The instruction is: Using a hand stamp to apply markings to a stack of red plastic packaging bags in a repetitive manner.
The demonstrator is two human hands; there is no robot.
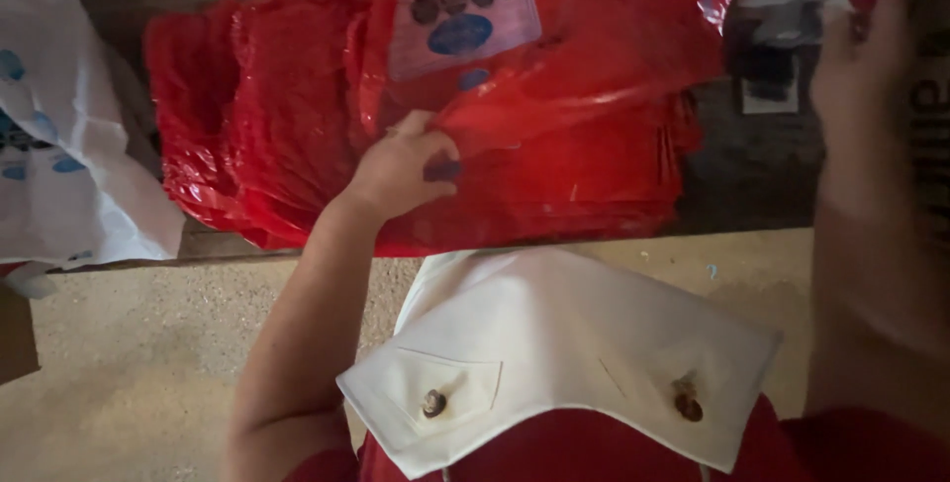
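My left hand [401, 167] pinches the lower edge of a thin red plastic bag [554, 37] that carries a pale printed label with blue and dark dots. My right hand [859, 42] is raised at the upper right and holds the bag's far top corner, so the bag hangs stretched between both hands. Beneath it lies a thick stack of folded red plastic bags [267, 116] on a wooden surface. A folded white garment [564, 343] with two round buttons and a pocket flap rests near my body, below the stack.
A white plastic bag [59, 136] with blue print lies at the left. The dark wooden shelf edge [752, 175] runs behind the stack. Speckled beige floor [129, 363] shows at lower left. Red fabric [594, 452] is at the bottom.
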